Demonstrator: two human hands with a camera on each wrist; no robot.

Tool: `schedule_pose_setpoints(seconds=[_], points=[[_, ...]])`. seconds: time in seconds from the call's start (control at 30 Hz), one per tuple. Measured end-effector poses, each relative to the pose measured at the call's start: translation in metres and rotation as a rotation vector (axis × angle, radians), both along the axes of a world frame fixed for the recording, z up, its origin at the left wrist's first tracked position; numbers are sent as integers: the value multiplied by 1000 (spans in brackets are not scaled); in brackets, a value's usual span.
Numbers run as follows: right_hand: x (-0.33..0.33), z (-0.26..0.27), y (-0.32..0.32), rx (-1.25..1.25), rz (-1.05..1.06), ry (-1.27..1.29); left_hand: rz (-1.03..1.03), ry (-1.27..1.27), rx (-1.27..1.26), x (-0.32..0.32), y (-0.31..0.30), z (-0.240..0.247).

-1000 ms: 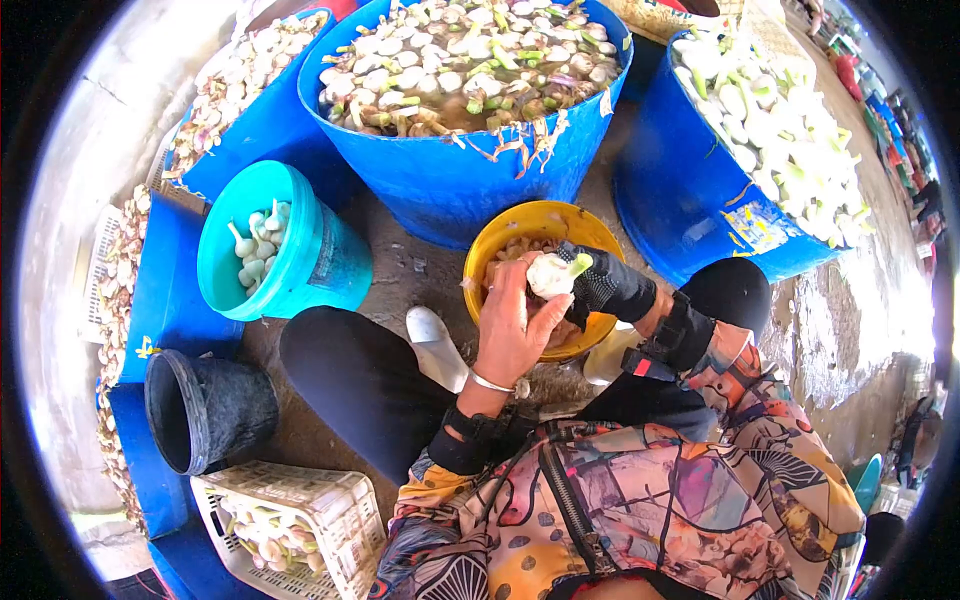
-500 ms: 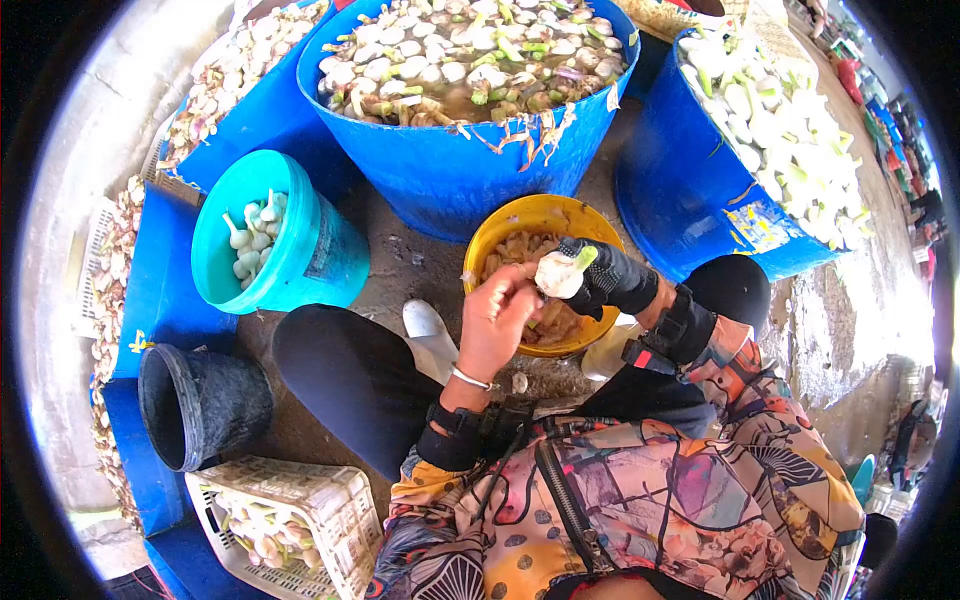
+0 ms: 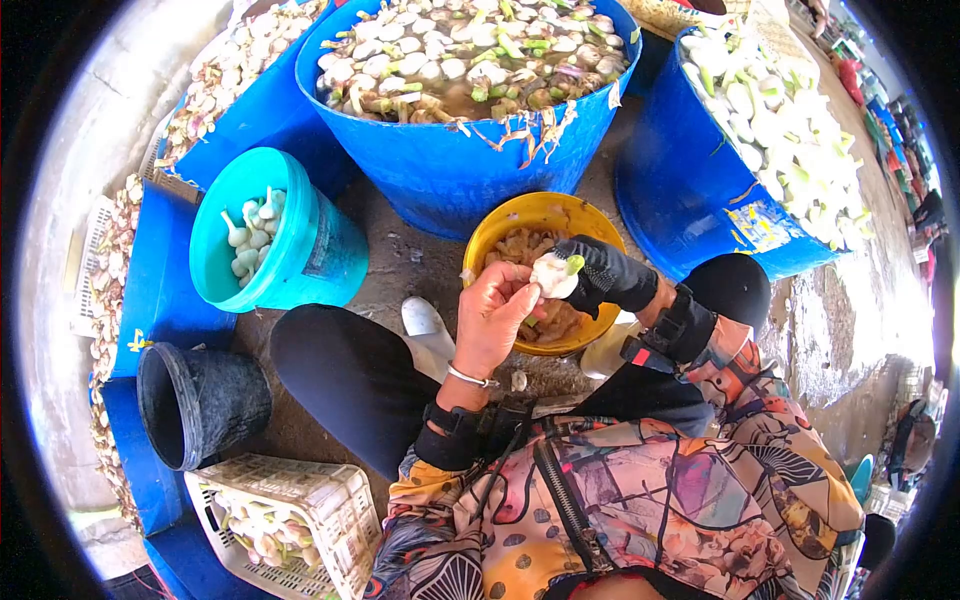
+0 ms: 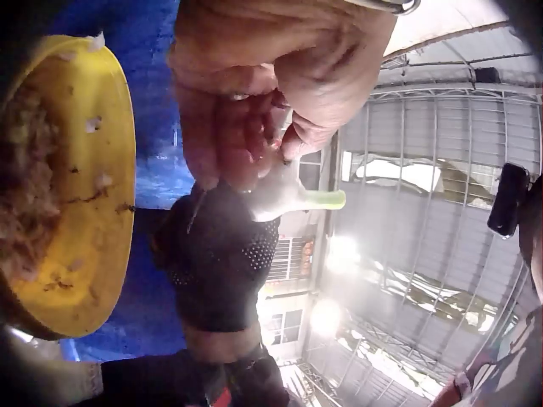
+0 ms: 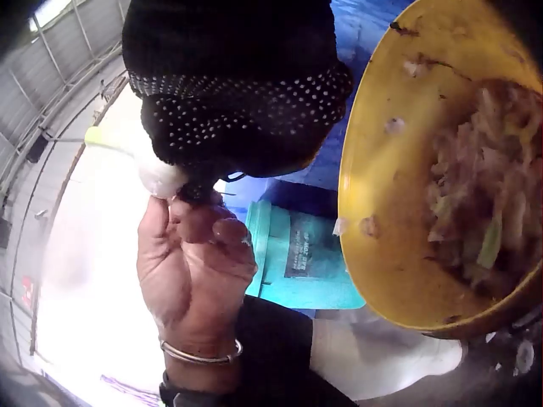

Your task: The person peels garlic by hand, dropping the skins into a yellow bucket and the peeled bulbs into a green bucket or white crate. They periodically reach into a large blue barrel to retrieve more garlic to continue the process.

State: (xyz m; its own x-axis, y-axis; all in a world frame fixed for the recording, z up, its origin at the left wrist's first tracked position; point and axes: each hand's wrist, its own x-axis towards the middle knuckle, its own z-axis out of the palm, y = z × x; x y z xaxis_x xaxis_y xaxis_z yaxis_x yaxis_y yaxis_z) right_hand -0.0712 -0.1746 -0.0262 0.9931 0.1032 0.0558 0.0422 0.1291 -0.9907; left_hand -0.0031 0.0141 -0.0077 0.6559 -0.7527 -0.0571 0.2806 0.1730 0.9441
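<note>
A pale garlic bulb (image 3: 555,276) with a short green stem is held over the yellow bucket (image 3: 482,250). My right hand (image 3: 608,277), in a black dotted glove, grips the bulb from the right. My bare left hand (image 3: 492,312), with a bracelet at the wrist, pinches the bulb's near left side between thumb and fingers. In the left wrist view the bulb (image 4: 276,191) shows beneath the left thumb, its stem pointing right. Peeled skins (image 5: 484,182) lie in the yellow bucket.
A large blue tub (image 3: 470,165) of garlic in water stands ahead, with another blue tub (image 3: 665,190) of garlic at right. Left are a turquoise bucket (image 3: 325,250) holding bulbs, a black bucket (image 3: 235,405) and a tipped white crate (image 3: 345,510) of garlic.
My left hand drew back from the bulb with curled fingers, then came in to pinch its side. My right hand kept its grip while the bulb's stem turned slightly.
</note>
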Motion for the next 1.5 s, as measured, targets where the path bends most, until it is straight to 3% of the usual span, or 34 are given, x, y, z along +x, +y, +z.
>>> schedule_pose_setpoints(seconds=[0.17, 0.3, 0.37, 0.43, 0.57, 0.7, 0.8, 0.93, 1.0, 1.07, 1.1, 1.17, 1.2, 1.23, 1.27, 1.3, 1.33, 1.37, 1.4, 1.43, 1.47, 1.5], points=[[2, 7, -2, -260, 27, -180, 10, -87, 47, -2, 1, -1], [0, 10, -7, -214, 47, -43, 138, -68, -18, -5, 0, 6], [5, -4, -7, -399, -12, -171, 179, -137, 2, -7, 0, 12], [7, -15, -4, -145, -24, -118, 172, -381, 127, -10, -1, 14], [-3, 23, 6, 244, -136, 385, 211, -729, 214, -8, -1, 11], [-5, 23, 9, 52, -29, 226, 246, -928, 255, -4, 0, 9], [-2, 20, 2, 111, 82, 251, 208, -618, 202, -6, -2, 10], [-1, 31, 2, -36, 86, 76, 246, -125, 192, 11, -5, -39], [1, 33, -3, -81, 116, 41, 222, 93, 222, 17, -4, -41], [1, 36, -10, 10, 155, 71, 181, 75, 167, 11, -5, -55], [5, 35, -13, -17, 152, 110, 118, -125, 253, 8, -3, -61], [12, 41, -9, -72, 64, 221, -54, 75, -41, 1, -3, -94], [21, 55, -3, -38, 112, 252, -49, -39, 60, -7, -4, -87], [38, 60, 2, -132, 105, 227, -30, -429, 254, -11, -5, -86], [58, 65, 7, -223, 90, 205, -83, -595, 294, -11, -5, -76], [87, 62, 10, -408, 67, 247, -79, -603, 300, -14, -7, -74], [114, 82, 28, -275, 55, 307, -75, -611, 305, -17, -11, -73], [146, 88, 61, -172, -98, -185, -77, -591, 296, -20, -13, -70], [171, 106, 73, -150, -49, -264, -85, -573, 285, -21, -13, -66], [191, 120, 89, 60, 67, -152, -83, -617, 269, -19, -11, -57], [198, 145, 111, 95, 70, -252, -111, -528, 260, -18, -10, -52], [212, 146, 114, 68, 121, 34, -101, -508, 260, -17, -7, -51]])
